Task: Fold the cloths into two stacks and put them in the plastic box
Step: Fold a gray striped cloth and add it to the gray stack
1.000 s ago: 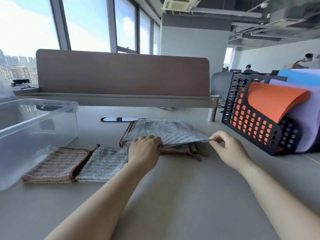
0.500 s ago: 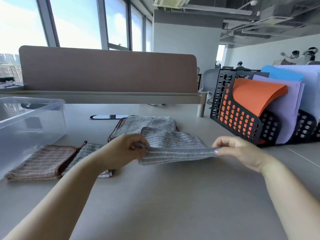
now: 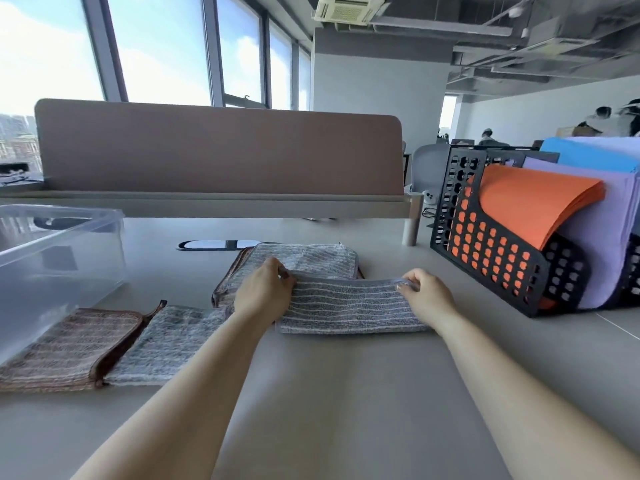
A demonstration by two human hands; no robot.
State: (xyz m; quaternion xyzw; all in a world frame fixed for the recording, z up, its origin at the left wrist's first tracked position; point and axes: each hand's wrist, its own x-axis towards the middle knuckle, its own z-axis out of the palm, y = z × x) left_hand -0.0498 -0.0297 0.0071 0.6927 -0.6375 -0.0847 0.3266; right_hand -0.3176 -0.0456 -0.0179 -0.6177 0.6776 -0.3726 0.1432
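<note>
Desk's smooth; left hand (image 3: 265,292) and right hand (image 3: 427,295) each pinch the grey striped cloth (image 3: 346,306) by a far corner. Looks soft, light, floppy.

Left grip (image 3: 263,296) bare, right grip (image 3: 429,297) bare

A black file rack (image 3: 485,244) holding orange paper (image 3: 530,202) stands right of the right hand (image 3: 429,299); a brown divider (image 3: 218,150) stands beyond.
</note>
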